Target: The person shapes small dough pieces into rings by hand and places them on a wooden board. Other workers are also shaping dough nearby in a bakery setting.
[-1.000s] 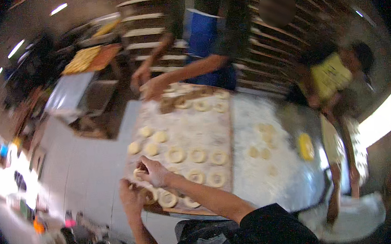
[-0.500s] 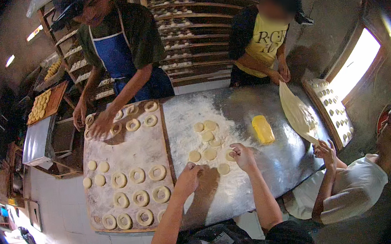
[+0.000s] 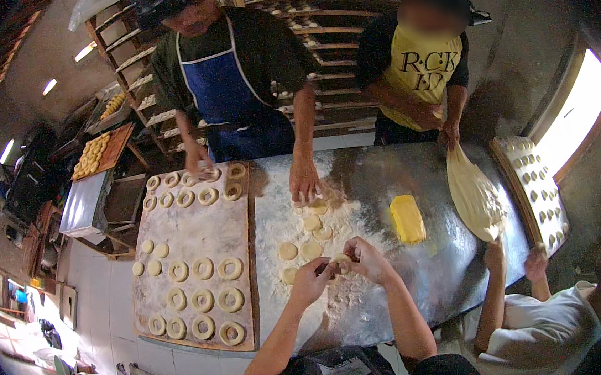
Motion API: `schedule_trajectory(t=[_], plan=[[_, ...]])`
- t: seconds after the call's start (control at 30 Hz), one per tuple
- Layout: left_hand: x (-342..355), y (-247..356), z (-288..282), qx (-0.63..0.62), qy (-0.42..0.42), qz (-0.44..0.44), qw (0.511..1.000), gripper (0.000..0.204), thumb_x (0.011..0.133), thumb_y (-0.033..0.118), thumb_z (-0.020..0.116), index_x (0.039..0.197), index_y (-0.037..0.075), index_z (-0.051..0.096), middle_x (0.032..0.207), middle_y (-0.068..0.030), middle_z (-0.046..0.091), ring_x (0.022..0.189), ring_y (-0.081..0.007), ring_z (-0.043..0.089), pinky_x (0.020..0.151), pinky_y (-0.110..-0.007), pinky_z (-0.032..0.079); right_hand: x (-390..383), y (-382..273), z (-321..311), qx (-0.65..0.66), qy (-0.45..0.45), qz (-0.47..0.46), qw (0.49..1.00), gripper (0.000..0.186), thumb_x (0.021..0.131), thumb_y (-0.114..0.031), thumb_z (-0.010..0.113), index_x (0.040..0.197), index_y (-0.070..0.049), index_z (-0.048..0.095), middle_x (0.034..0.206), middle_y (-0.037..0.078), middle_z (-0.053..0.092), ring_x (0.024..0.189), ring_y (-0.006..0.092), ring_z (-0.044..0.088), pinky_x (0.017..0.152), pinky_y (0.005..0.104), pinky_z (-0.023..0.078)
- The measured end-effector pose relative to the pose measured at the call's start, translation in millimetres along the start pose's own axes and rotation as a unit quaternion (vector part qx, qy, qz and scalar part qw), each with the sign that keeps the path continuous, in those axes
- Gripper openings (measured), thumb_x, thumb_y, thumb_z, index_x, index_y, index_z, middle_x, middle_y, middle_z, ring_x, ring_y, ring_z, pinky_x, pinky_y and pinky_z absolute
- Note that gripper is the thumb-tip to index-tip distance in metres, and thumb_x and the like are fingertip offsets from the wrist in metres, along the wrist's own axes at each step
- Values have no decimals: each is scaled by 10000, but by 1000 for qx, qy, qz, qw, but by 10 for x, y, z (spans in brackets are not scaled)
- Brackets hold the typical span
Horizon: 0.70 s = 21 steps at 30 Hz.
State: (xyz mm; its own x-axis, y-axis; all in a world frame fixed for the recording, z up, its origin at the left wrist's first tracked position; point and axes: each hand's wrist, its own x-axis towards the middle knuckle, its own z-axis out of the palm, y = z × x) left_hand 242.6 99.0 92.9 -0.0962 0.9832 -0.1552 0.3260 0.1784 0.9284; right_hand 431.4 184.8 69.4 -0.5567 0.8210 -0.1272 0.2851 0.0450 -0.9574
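Over the floured part of the metal table, my left hand (image 3: pixel 313 280) and my right hand (image 3: pixel 367 260) are closed on a small piece of dough (image 3: pixel 339 263), held up between them. My fingers cover part of it, and it looks like a ring. Just beyond my hands, pale flat dough discs (image 3: pixel 311 250) lie in the flour (image 3: pixel 349 215). A co-worker's hand (image 3: pixel 305 185) reaches down to the far discs (image 3: pixel 318 206). To my left, a floured wooden board (image 3: pixel 198 243) carries rows of dough rings (image 3: pixel 230 268) and several small discs (image 3: pixel 154 268).
A yellow block (image 3: pixel 407 219) sits on the metal table (image 3: pixel 436 268). At the right, co-workers stretch a dough sheet (image 3: pixel 471 197) near a tray of small dough pieces (image 3: pixel 531 189). Behind the blue-aproned co-worker (image 3: pixel 213 88) stand shelves (image 3: pixel 337 31).
My hands, apart before, have come together with a dough piece between them. The blue-aproned co-worker's hand has moved from the board to the discs. The dough sheet hangs lower along the table's right side.
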Motion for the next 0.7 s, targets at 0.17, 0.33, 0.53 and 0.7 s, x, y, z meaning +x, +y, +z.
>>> schedule_trajectory(t=[0.17, 0.33, 0.53, 0.7], plan=[[-180, 185, -94, -59, 25, 6, 998, 272, 846, 195, 762, 1040, 17, 693, 875, -97, 721, 767, -160, 677, 704, -311, 533, -73, -206, 126, -48, 6, -21, 999, 458, 800, -132, 768, 1160, -51, 496, 953, 108, 610, 893, 231, 617, 827, 368, 513], [-239, 128, -60, 103, 110, 102, 983, 286, 768, -10, 740, 1018, -14, 599, 907, -121, 608, 761, -224, 607, 702, -341, 500, 185, -242, 579, -316, 167, -170, 918, 742, 740, -19, 682, 1420, -55, 387, 1171, 209, 585, 1083, 388, 592, 977, 425, 481], [-325, 0, -126, 40, 286, 187, 939, 419, 766, -139, 541, 1154, -2, 463, 1015, -179, 525, 950, -329, 560, 865, -408, 462, 155, -295, 724, 327, -134, -39, 935, 606, 775, -42, 645, 1344, -31, 435, 1149, 132, 594, 1046, 242, 611, 927, 342, 484], [-581, -75, -477, -471, 129, 210, 847, 317, 857, -57, 538, 1153, 41, 477, 924, -69, 562, 907, -195, 625, 841, -350, 517, 75, -556, 918, 650, -197, 14, 734, 584, 757, -111, 680, 1281, 13, 455, 1040, 165, 664, 1044, 289, 629, 885, 353, 496]])
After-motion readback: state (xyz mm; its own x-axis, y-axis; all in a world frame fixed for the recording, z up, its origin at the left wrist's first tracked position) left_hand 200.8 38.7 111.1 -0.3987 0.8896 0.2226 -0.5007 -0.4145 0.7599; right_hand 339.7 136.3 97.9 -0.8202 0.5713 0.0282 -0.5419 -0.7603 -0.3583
